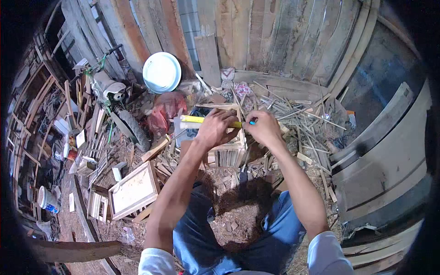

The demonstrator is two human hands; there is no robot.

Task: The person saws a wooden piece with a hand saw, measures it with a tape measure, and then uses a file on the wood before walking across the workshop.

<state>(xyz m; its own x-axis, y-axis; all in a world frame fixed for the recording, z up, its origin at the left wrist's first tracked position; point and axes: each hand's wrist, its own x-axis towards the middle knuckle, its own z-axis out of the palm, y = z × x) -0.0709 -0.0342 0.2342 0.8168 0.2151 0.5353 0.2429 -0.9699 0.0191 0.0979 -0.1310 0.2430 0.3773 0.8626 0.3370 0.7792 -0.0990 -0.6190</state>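
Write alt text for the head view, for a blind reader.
A person's left hand and right hand hold a long yellow object over a slatted wooden box. Wood scraps lie scattered around; a bike stands at left.

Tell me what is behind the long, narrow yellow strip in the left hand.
Behind and below the yellow strip, a pale, boxy slatted wooden frame shows; the left hand and right hand hide whatever lies behind them.

Floor (236,237), lower centre: surface littered with wood shavings (221,214). On it: a wooden frame with a white panel (134,190), tilted, left of centre; a long plank (83,206), lower left; heaped thin wood strips (316,133), right of centre.
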